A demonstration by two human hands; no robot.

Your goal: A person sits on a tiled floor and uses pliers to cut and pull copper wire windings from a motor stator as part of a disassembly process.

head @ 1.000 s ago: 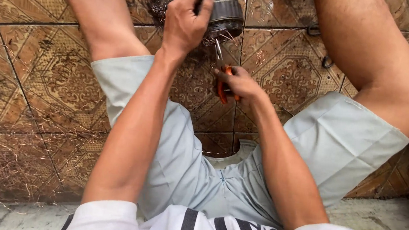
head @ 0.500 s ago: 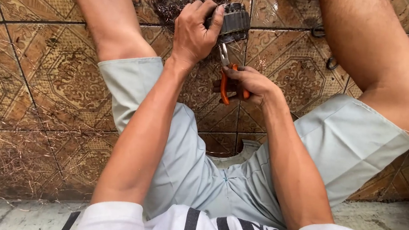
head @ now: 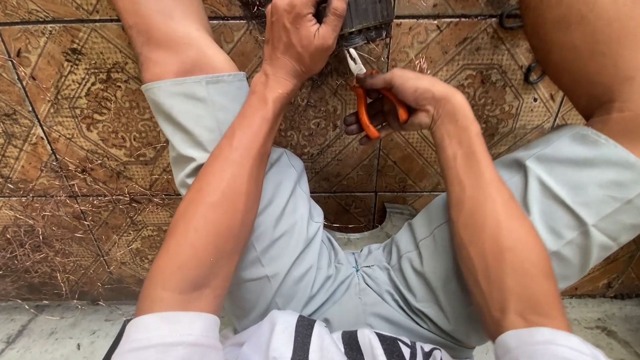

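**Pliers at the motor core: where the grip could fail**

Motor core (head: 366, 10), a dark round wound part, sits at the top edge of the view on the tiled floor (head: 47, 125), between the person's bare legs. The left hand (head: 298, 31) is wrapped over its near side, fingers curled shut on it. Just below, the right hand (head: 408, 99) is closed around orange-handled pliers (head: 369, 107), whose metal tip (head: 355, 61) points up at the core's lower edge; whether the tip has hold of a wire I cannot tell.

The likeliest trouble is a slip: if the tip loses its bite under a hard pull, the pliers could jerk toward the left hand's fingers, which lie just beside it. The core could also roll if the left hand eases. Loose copper strands (head: 28, 247) litter the floor near the left leg and could prick bare skin.
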